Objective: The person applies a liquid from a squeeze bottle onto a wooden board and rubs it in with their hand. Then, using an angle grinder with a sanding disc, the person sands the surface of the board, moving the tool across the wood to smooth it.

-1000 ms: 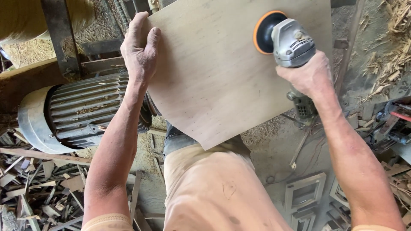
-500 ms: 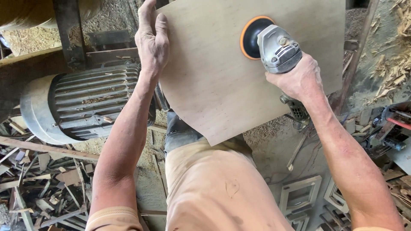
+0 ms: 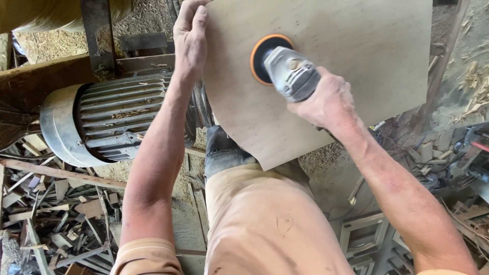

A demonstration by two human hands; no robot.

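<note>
Plywood panel (image 3: pixel 351 66) fills the upper frame, tilted, lower corner at 6 o'clock over the person's lap. Left hand (image 3: pixel 189 38) grip pinches the panel's 9 o'clock edge. Right hand (image 3: pixel 322 102) grip wraps the angle grinder (image 3: pixel 290 74); orange-rimmed sanding disc (image 3: pixel 262 57) lies flat against the panel. Ribbed electric motor (image 3: pixel 109 119) sits at 9 o'clock.

Dusty workshop floor (image 3: pixel 331 178), wood scrap pile (image 3: pixel 46 214), ribbed grey electric motor (image 3: pixel 117 117), sawdust, daylight
</note>
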